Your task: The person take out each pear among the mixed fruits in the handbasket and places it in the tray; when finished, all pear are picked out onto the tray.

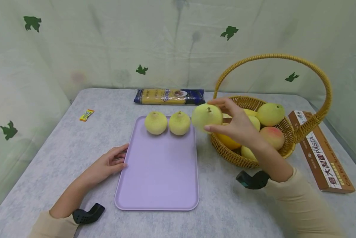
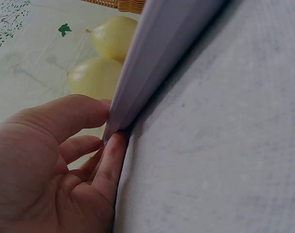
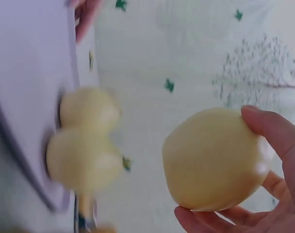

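Observation:
My right hand (image 1: 235, 122) grips a round, pale yellow-green melon (image 1: 207, 117) by its right side, thumb in front and fingers behind. It is raised between the tray and the wicker basket (image 1: 225, 155). Two similar melons, a left one (image 1: 155, 123) and a right one (image 1: 179, 123), sit side by side at the far end of the lilac tray (image 1: 158, 175). My left hand (image 1: 106, 165) holds the tray's left edge. In the left wrist view, its thumb (image 2: 84, 111) meets the rim while a finger lies against the underside.
More fruit fills the basket, including a peach (image 1: 272, 137) and a green-yellow fruit (image 1: 270, 114); its tall handle (image 1: 328, 86) arches above. A brown pasta box (image 1: 322, 153) lies to its right. Behind the tray is a spaghetti packet (image 1: 169, 97). A small yellow wrapper (image 1: 86, 115) lies at far left.

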`<control>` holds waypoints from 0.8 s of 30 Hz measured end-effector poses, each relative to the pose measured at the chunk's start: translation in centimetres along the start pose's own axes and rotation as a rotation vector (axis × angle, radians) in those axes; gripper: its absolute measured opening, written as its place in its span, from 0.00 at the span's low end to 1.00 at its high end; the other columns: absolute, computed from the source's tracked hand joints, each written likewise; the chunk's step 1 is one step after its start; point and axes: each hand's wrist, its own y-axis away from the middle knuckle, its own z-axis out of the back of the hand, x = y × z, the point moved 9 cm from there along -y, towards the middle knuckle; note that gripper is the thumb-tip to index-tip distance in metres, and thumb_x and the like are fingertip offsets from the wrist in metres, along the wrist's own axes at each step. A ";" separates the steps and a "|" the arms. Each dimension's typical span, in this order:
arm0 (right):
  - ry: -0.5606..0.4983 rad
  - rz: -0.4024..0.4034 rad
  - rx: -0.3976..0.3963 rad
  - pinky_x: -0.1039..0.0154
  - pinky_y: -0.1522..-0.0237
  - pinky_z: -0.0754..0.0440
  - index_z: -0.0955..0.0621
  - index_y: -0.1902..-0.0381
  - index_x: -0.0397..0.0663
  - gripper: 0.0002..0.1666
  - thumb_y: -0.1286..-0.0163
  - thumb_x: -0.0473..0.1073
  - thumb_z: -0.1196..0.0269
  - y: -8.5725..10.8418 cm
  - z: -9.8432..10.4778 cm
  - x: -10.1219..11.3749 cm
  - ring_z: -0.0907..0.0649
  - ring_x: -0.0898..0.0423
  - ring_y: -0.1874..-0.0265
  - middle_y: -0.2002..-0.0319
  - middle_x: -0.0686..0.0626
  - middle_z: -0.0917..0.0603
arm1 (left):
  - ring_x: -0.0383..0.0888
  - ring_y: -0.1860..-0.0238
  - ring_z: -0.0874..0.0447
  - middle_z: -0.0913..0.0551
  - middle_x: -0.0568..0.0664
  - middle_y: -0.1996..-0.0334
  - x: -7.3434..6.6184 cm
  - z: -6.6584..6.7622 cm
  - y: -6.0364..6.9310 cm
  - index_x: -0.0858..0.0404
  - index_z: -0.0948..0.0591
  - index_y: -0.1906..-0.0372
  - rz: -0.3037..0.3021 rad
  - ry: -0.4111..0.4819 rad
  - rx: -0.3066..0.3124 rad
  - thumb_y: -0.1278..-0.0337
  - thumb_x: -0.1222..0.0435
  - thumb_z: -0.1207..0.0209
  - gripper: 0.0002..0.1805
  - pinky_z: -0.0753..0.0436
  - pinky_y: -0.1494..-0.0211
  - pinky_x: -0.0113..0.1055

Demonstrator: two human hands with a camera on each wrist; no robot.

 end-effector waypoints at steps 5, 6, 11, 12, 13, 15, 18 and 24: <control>-0.129 0.037 0.042 0.56 0.60 0.22 0.30 0.44 0.50 0.36 0.51 0.41 0.29 -0.3 -4.8 1.5 0.25 0.52 0.58 0.50 0.50 0.27 | 0.45 0.46 0.34 0.42 0.63 0.41 0.0 0.0 0.0 0.67 0.49 0.32 -0.003 -0.004 0.001 0.43 0.67 0.44 0.37 0.30 0.50 0.22; -0.147 0.037 0.049 0.57 0.60 0.22 0.30 0.45 0.51 0.35 0.51 0.41 0.29 -0.5 -5.7 1.5 0.25 0.52 0.57 0.50 0.51 0.27 | 0.46 0.45 0.35 0.42 0.63 0.41 0.0 0.0 0.0 0.67 0.49 0.32 -0.003 -0.006 0.000 0.43 0.67 0.44 0.37 0.30 0.50 0.22; -0.224 -0.007 0.081 0.61 0.59 0.22 0.29 0.45 0.52 0.34 0.51 0.42 0.29 -1.2 -10.3 0.8 0.25 0.52 0.55 0.49 0.51 0.29 | 0.51 0.44 0.36 0.42 0.63 0.41 0.0 0.0 -0.1 0.67 0.48 0.32 -0.002 -0.017 -0.001 0.43 0.66 0.43 0.38 0.30 0.50 0.22; -0.225 -0.026 0.087 0.62 0.59 0.22 0.29 0.46 0.53 0.34 0.51 0.43 0.29 -1.4 -11.2 0.4 0.25 0.52 0.55 0.49 0.51 0.29 | 0.51 0.44 0.36 0.42 0.63 0.41 0.0 0.0 -0.1 0.67 0.48 0.32 -0.002 -0.017 -0.001 0.43 0.66 0.43 0.38 0.30 0.50 0.23; -0.226 -0.043 0.093 0.62 0.59 0.22 0.29 0.46 0.53 0.34 0.51 0.44 0.29 -1.5 -12.0 0.0 0.26 0.53 0.55 0.49 0.52 0.29 | 0.51 0.44 0.36 0.42 0.63 0.41 0.0 0.0 -0.1 0.67 0.48 0.32 -0.002 -0.017 -0.001 0.43 0.66 0.43 0.38 0.30 0.50 0.23; -0.226 -0.073 0.106 0.62 0.59 0.23 0.28 0.46 0.53 0.34 0.52 0.44 0.28 -1.8 -13.4 -0.9 0.26 0.53 0.55 0.49 0.52 0.29 | 0.50 0.44 0.35 0.43 0.63 0.41 0.0 0.0 -0.1 0.67 0.49 0.32 -0.003 -0.013 0.000 0.43 0.66 0.43 0.37 0.30 0.50 0.23; -0.218 -0.108 0.126 0.61 0.59 0.25 0.28 0.46 0.52 0.34 0.53 0.44 0.28 -2.0 -15.2 -2.1 0.26 0.53 0.55 0.51 0.51 0.26 | 0.48 0.45 0.35 0.43 0.63 0.41 0.0 0.0 -0.1 0.67 0.49 0.32 -0.004 -0.008 0.002 0.43 0.67 0.44 0.37 0.30 0.50 0.23; -0.182 -0.164 0.165 0.58 0.56 0.27 0.28 0.46 0.49 0.35 0.52 0.43 0.28 -2.3 -17.3 -4.0 0.27 0.54 0.57 0.54 0.51 0.25 | 0.50 0.45 0.35 0.42 0.63 0.41 0.0 0.0 -0.1 0.67 0.49 0.32 0.005 -0.010 0.000 0.43 0.66 0.44 0.38 0.30 0.50 0.23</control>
